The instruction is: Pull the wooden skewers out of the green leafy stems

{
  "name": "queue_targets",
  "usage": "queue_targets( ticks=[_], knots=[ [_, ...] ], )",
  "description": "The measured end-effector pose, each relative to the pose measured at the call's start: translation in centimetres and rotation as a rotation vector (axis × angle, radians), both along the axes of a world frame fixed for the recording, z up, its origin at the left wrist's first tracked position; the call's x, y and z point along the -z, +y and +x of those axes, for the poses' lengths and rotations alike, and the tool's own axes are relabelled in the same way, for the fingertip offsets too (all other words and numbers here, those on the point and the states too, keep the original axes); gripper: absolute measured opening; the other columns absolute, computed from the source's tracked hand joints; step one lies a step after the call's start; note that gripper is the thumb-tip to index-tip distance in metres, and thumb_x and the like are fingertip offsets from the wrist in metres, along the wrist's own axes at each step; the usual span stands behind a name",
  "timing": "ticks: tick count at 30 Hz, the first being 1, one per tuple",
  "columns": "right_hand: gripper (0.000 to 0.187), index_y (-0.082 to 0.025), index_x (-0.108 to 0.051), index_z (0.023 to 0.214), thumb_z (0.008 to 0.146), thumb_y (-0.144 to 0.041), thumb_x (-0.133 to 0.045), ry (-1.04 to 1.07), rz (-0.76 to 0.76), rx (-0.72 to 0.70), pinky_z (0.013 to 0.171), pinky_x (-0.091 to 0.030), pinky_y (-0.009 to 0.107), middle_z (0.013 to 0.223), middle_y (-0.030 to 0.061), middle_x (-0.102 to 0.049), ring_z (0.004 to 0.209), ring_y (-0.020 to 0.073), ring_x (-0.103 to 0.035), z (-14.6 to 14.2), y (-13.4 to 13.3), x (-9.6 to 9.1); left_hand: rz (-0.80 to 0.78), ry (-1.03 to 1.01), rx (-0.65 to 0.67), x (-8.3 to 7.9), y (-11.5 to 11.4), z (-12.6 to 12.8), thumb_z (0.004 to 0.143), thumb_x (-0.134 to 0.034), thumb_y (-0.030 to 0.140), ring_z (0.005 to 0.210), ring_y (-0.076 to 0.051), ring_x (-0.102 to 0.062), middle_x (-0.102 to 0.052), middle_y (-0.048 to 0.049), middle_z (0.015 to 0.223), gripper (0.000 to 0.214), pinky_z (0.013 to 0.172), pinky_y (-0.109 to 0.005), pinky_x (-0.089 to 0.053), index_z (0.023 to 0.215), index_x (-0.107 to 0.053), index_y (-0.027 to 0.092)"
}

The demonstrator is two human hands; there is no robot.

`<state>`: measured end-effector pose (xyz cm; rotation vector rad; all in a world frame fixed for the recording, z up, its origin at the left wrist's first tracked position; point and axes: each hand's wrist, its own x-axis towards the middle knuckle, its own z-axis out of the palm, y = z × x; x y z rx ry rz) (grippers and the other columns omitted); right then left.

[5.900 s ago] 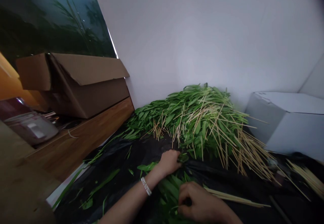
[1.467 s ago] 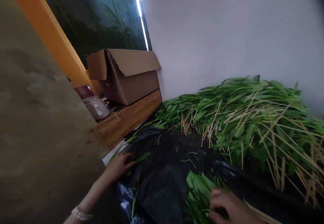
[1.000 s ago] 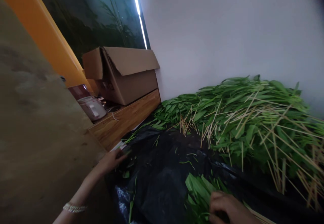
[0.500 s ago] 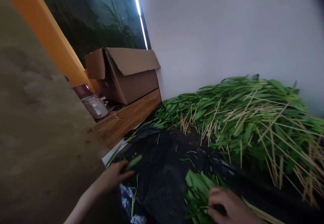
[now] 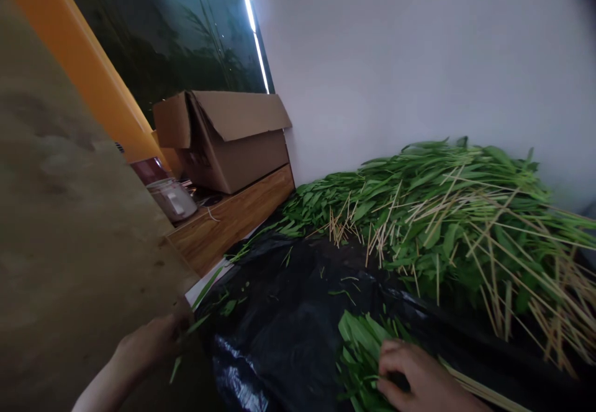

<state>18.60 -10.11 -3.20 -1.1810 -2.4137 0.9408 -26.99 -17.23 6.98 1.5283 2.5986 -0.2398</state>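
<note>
My left hand [image 5: 148,345] is curled at the left edge of the black plastic sheet [image 5: 288,337]. Thin green leaf pieces [image 5: 196,323] stick out from its fingers, though the hand is blurred. At the bottom of the view, my right hand [image 5: 416,380] closes over a small bundle of green leaves [image 5: 357,347] lying on the sheet. Pale thin sticks [image 5: 484,388] run out from under that hand to the right. Loose leaf scraps [image 5: 342,292] lie on the sheet between my hands.
A big heap of green leaves mixed with pale sticks [image 5: 442,213] fills the far right against a white wall. An open cardboard box [image 5: 233,142] sits on a wooden ledge [image 5: 233,219], beside a plastic container [image 5: 173,198]. A brown surface [image 5: 69,244] lies at left.
My left hand has pulled back from the middle of the sheet to its left edge and toward me, carrying leaf pieces. My right hand stays on the leaf bundle.
</note>
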Motion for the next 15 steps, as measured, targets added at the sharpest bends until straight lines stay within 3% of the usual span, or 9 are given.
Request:
queue_targets(
  ticks=[3, 7, 8, 12, 15],
  knots=[
    [0.009, -0.019, -0.061, 0.067, 0.075, -0.018, -0.056, 0.015, 0.015, 0.004, 0.068, -0.040, 0.023, 0.077, 0.0020, -0.062, 0.075, 0.0153, -0.059, 0.0, 0.1, 0.2, 0.034, -0.021, 0.015, 0.5, 1.6, 1.1, 0.067, -0.060, 0.036, 0.097, -0.033, -0.063, -0.070, -0.0075, 0.105, 0.034, 0.070, -0.035, -0.047, 0.099, -0.068, 0.028],
    [0.011, -0.019, -0.062, 0.064, 0.073, -0.016, -0.057, -0.026, -0.011, -0.013, 0.066, -0.038, 0.021, 0.075, 0.0012, -0.062, 0.074, 0.0144, -0.059, -0.2, 0.5, 0.2, 0.232, -0.197, 0.338, 2.7, 7.4, 5.9, 0.081, -0.048, 0.047, 0.098, -0.023, -0.062, -0.068, -0.0053, 0.107, 0.035, 0.083, -0.030, -0.045, 0.103, -0.065, 0.024],
    [0.010, -0.019, -0.063, 0.064, 0.072, -0.016, -0.058, -0.046, -0.012, -0.025, 0.065, -0.038, 0.021, 0.075, 0.0012, -0.063, 0.074, 0.0145, -0.059, -0.2, 0.6, 0.2, 0.270, -0.214, 0.368, 3.4, 9.2, 7.3, 0.083, -0.047, 0.049, 0.098, -0.023, -0.062, -0.068, -0.0063, 0.106, 0.037, 0.083, -0.030, -0.044, 0.102, -0.065, 0.023],
    [0.008, -0.019, -0.067, 0.066, 0.070, -0.014, -0.062, -0.103, 0.007, -0.036, 0.066, -0.037, 0.021, 0.076, 0.0018, -0.064, 0.076, 0.0153, -0.060, -0.3, 0.9, 0.1, 0.314, -0.159, 0.289, 5.6, 15.9, 11.5, 0.083, -0.046, 0.055, 0.096, -0.026, -0.062, -0.066, -0.0111, 0.106, 0.043, 0.079, -0.032, -0.045, 0.103, -0.061, 0.020],
    [0.009, -0.019, -0.069, 0.067, 0.070, -0.014, -0.063, -0.115, -0.006, -0.035, 0.065, -0.037, 0.020, 0.077, 0.0020, -0.065, 0.076, 0.0149, -0.060, -0.3, 1.1, 0.3, 0.265, -0.123, 0.259, 6.6, 18.7, 12.5, 0.083, -0.052, 0.040, 0.097, -0.027, -0.062, -0.065, -0.0130, 0.106, 0.031, 0.076, -0.033, -0.045, 0.103, -0.060, 0.019]
  ],
)
